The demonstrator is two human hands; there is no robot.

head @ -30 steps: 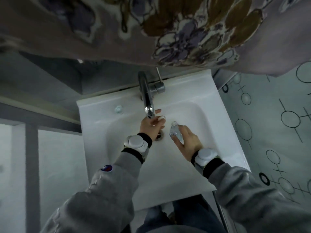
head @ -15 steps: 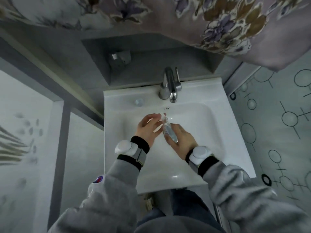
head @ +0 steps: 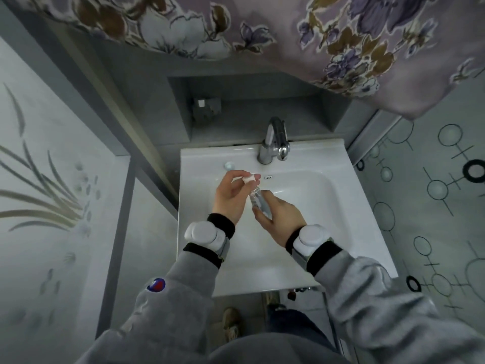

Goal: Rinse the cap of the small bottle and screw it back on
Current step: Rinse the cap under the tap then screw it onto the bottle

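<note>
Over the white sink basin, my right hand grips a small clear bottle, its open neck tilted up and to the left. My left hand pinches the small white cap between thumb and fingertips, just above and left of the bottle's neck. The cap and the neck sit close together; I cannot tell whether they touch. Both wrists carry white round devices on straps.
A chrome tap stands at the back of the sink, its spout over the basin; no water stream shows. A flowered curtain hangs above. Tiled walls close in left and right. My shoe shows below the sink.
My left hand drew the cap back from under the tap spout toward the bottle's neck. The right hand tilted the bottle closer to the left hand. The view shifted, so the sink appears more centred.
</note>
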